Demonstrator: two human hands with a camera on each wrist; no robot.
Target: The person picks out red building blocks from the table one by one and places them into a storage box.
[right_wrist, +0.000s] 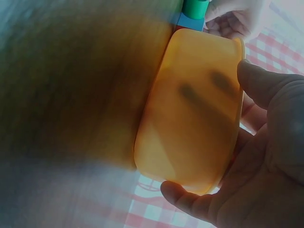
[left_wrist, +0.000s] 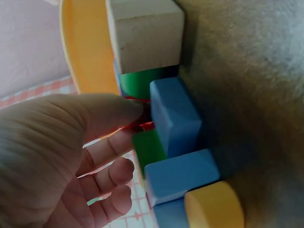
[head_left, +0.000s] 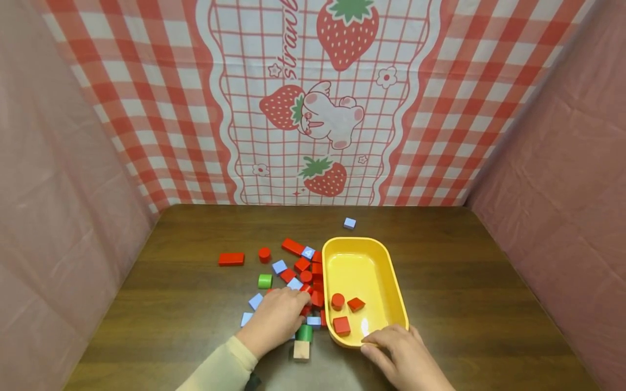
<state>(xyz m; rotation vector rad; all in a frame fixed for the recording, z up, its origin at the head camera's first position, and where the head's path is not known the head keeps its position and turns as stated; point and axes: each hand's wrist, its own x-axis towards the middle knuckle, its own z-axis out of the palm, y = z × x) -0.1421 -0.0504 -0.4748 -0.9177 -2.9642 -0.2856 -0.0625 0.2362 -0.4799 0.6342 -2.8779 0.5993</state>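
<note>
My left hand (head_left: 276, 317) reaches into a pile of toy blocks beside a yellow tray (head_left: 362, 277). In the left wrist view, its thumb and index finger pinch at a red block (left_wrist: 148, 126), mostly hidden behind the thumb and a blue block (left_wrist: 175, 116). A green cylinder (head_left: 304, 333) and a plain wooden cube (head_left: 301, 351) lie just nearer than that hand. At the tray's near right corner, my right hand (head_left: 406, 353) grips the rim, thumb on the outer wall. Inside the tray are a red cylinder (head_left: 338, 301) and two red blocks (head_left: 341, 326).
Several red and blue blocks crowd against the tray's left wall. Farther left lie a red bar (head_left: 231, 259), another red cylinder (head_left: 264, 255) and a green arched block (head_left: 265, 281). Behind the tray sits a lone blue block (head_left: 349, 223). Cloth walls (head_left: 161, 108) stand around the table.
</note>
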